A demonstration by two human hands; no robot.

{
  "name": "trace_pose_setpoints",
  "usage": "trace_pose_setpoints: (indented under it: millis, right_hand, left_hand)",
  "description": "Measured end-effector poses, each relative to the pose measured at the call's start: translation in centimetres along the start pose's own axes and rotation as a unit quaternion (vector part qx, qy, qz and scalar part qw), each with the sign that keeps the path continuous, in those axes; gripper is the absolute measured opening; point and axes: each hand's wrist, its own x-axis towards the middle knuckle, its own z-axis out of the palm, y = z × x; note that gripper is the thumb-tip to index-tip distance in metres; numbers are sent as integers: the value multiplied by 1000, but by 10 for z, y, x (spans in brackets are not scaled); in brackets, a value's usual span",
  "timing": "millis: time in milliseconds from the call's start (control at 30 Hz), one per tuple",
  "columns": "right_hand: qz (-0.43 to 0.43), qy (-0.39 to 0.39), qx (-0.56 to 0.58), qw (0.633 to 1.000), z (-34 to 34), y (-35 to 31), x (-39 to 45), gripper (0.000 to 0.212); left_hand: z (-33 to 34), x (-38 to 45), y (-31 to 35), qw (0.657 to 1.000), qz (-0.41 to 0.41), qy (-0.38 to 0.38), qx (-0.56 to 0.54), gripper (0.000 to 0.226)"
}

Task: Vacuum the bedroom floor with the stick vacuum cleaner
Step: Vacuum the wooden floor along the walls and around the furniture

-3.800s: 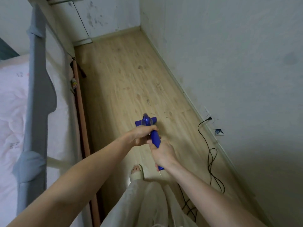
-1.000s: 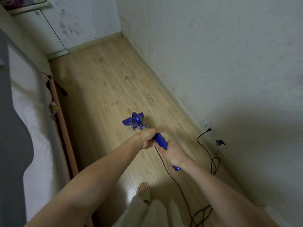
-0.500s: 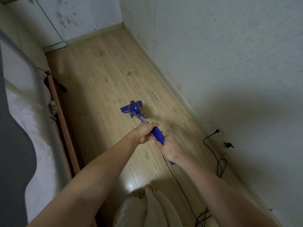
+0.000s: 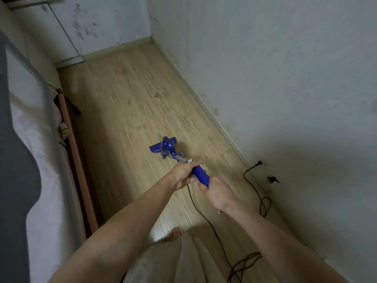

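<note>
Floor (image 4: pixel 130 111): runs as a strip between the bed on the left and the wall on the right, ending at a far wall ahead.
Bed (image 4: pixel 30 180): along the left edge, its rail (image 4: pixel 40 86) standing between mattress and floor.
Wall (image 4: pixel 285 78): on the right, meeting the floor along a skirting line.
Vacuum cleaner (image 4: pixel 169 148): head down on the floor mid-strip, nearer the wall than the bed; its stick slopes back toward the person.
Left hand (image 4: pixel 183 174): on the stick, ahead of the other hand.
Right hand (image 4: pixel 218 193): on the handle, behind and right of the left.
Cord (image 4: pixel 204 213): drops from the handle to the floor, trails back past the person's foot (image 4: pixel 175 232) and coils at lower right.
Plug (image 4: pixel 258 164): in the wall socket low on the right, another length of cord hanging below it.
</note>
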Motion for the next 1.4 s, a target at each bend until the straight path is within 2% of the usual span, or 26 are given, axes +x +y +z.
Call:
trace_pose_setpoints:
  millis: [167,333,500,700,1033,1200,1400]
  right_hand:
    - [9,11,-17,1000,-13,42,-52,33]
    - [12,1,-18,1000,-27,75,-113,23]
    - [20,-44,-24,999,-39,94,-165,23]
    - [25,-78,-3,997,-56,112,-186,20]
    - [23,-59,10,998,-39,137,-146,23]
    - [5,-31,14,999,-20,116,-93,24]
    - [1,-8,28,1000,7,71,-22,27]
  left_hand:
    - [43,-34,-39,1000,-10,-15,13,10]
    - [78,-74,-76,999,-32,-34,23,12]
    - [100,-109,-108,996,-64,-53,31,13]
    - [121,-121,-124,995,-86,-52,6,14]
    - [126,-83,-123,995,-81,-28,48,10]
    - [99,-50,-92,997,-50,-5,56,14]
    - [45,-1,-47,997,-52,6,53,11]
